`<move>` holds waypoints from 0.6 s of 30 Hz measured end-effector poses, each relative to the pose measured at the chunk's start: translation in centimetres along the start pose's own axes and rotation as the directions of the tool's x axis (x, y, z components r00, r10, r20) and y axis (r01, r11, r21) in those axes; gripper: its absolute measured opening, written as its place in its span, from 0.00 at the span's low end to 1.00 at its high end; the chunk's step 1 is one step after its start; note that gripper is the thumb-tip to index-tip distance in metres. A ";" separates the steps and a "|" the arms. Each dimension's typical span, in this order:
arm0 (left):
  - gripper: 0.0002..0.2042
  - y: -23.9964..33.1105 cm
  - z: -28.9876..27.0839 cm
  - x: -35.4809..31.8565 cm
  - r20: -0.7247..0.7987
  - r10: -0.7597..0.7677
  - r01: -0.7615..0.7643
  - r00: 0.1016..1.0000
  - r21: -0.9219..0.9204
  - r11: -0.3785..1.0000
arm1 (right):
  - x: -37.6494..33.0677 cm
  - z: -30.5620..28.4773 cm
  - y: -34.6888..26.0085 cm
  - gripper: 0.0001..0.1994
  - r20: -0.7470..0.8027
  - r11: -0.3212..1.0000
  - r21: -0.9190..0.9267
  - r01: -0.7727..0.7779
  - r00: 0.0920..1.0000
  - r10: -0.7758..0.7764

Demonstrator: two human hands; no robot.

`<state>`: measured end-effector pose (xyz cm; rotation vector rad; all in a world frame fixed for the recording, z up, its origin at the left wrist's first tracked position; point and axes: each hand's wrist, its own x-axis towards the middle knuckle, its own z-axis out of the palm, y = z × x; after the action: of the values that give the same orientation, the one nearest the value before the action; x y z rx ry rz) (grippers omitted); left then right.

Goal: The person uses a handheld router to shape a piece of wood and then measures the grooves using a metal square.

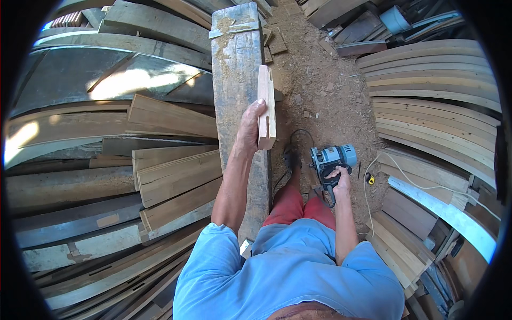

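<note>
My left hand (248,126) is closed around a short, pale wooden block (266,127). The block stands lengthwise over the right side of a long, worn plank bench (236,74), and notches are cut into its edge. My thumb presses on its near face. At my right side, my right hand (341,180) grips the black handle of a teal-blue handheld power tool (333,156). Its round motor housing points to the right; its exact kind I cannot make out. The tool hangs beside my leg, apart from the block.
Stacked boards (178,178) crowd the left, and curved planks (432,80) are piled on the right. Shavings cover the dirt floor (320,96). A pale cord (367,200) runs near a yellow-and-black tape measure (370,178). Small offcuts (276,42) lie beyond the bench.
</note>
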<state>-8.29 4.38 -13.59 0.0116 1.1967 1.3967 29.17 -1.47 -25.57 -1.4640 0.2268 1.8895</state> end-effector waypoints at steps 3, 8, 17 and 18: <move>0.22 1.5 0.2 -0.9 -0.072 -0.078 0.076 0.994 -0.029 0.997 | 0.1 -0.1 0.3 0.07 0.020 0.999 -0.039 0.017 1.000 -0.016; 0.21 3.4 1.3 -1.8 -0.122 -0.118 0.094 0.986 -0.184 0.978 | 0.5 -0.5 0.6 0.08 0.027 1.000 -0.012 -0.022 0.999 0.022; 0.17 2.8 -1.2 -0.6 0.100 -0.221 0.240 0.970 -0.517 0.822 | -0.1 0.1 0.6 0.06 0.004 0.999 -0.020 -0.033 0.999 0.033; 0.16 2.4 -1.3 -0.5 0.067 -0.209 0.211 0.976 -0.552 0.807 | -0.1 0.1 0.6 0.06 0.007 0.999 -0.018 -0.040 0.999 0.040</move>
<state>-10.70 3.81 -12.37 -0.5177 0.7192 1.4965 28.72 -1.86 -25.61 -1.4742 0.2372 1.9331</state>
